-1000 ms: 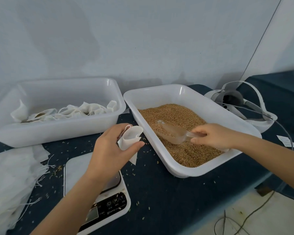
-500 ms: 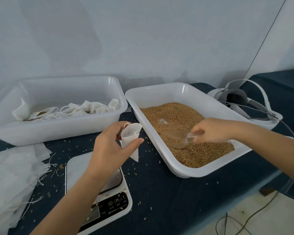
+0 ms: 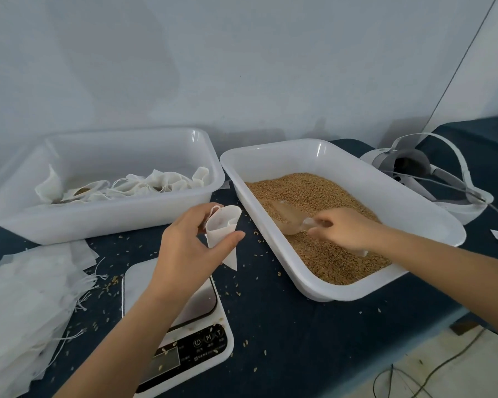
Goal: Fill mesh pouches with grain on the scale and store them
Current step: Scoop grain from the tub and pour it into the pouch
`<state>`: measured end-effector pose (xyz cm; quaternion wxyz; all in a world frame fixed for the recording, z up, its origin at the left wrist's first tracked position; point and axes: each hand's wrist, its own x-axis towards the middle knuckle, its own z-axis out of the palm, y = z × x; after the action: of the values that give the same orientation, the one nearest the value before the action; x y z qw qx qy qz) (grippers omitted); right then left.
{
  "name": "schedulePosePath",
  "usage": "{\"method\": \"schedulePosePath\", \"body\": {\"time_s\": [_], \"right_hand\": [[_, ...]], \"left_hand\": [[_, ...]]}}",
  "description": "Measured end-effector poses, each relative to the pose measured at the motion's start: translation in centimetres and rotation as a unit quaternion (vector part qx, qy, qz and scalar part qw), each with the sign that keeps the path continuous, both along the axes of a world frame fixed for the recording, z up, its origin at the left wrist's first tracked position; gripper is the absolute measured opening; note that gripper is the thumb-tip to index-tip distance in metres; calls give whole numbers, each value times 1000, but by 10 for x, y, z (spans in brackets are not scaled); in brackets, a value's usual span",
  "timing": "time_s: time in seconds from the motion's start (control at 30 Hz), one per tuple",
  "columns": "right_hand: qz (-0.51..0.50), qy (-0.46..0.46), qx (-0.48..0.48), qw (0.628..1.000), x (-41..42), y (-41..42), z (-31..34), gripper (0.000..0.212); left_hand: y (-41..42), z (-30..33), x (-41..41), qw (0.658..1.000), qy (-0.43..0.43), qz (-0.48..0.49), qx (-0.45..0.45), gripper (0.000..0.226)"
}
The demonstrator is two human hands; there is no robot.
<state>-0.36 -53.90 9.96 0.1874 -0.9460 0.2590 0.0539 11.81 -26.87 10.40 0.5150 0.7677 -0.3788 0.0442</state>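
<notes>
The left hand point(image 3: 189, 248) pinches one small white mesh pouch point(image 3: 222, 231) between thumb and fingers, its mouth held open in a soft, rounded funnel and its lower corner hanging to a point. It is held above the dark blue cloth-covered table point(image 3: 285, 334), between the scale point(image 3: 181, 337) and the grain tray point(image 3: 385, 196), and touches neither.

The right hand point(image 3: 347, 228) is curled round the handle of one clear plastic scoop point(image 3: 288, 218), whose rounded bowl lies on the grain point(image 3: 322, 196), partly sunk in. The grain is fine, golden-brown and granular, heaped toward the near side of the glossy white rectangular tray.

There are two such trays. The second tray point(image 3: 104, 222), to the left, holds a row of crumpled white pouches point(image 3: 133, 185) with drawstrings; how many I cannot tell, as they overlap.

The scale is flat, white, with rounded corners, a dark panel and three round buttons at its near edge. Some kernels lie on it.

At the far left lies a loose stack of thin, gauzy flat pouches point(image 3: 23, 305) with trailing strings. Loose kernels point(image 3: 110, 285) are scattered across the cloth. To the right of the grain tray sits one white and grey headset point(image 3: 431, 179) with a curved strap.
</notes>
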Motion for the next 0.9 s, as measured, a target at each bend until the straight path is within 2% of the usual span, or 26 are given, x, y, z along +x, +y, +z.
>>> {"method": "schedulePosePath", "body": {"time_s": [0.1, 0.3, 0.37, 0.53, 0.67, 0.9], "right_hand": [[9, -21, -5, 1000, -7, -3, 10, 27], [43, -67, 15, 997, -30, -10, 48, 6], [63, -83, 26, 994, -35, -11, 67, 5], [135, -90, 101, 982, -42, -3, 106, 28], [192, -75, 137, 969, -36, 9, 116, 36], [231, -18, 96, 968, -24, 34, 126, 45]], "left_hand": [[2, 1, 3, 1000, 11, 2, -6, 32], [-4, 5, 6, 1000, 23, -2, 4, 28], [-5, 5, 9, 999, 30, 0, 12, 27], [-5, 7, 16, 998, 35, 14, 51, 30], [-2, 12, 20, 994, 27, 38, 101, 35], [3, 16, 19, 988, -18, 13, 151, 30]]}}
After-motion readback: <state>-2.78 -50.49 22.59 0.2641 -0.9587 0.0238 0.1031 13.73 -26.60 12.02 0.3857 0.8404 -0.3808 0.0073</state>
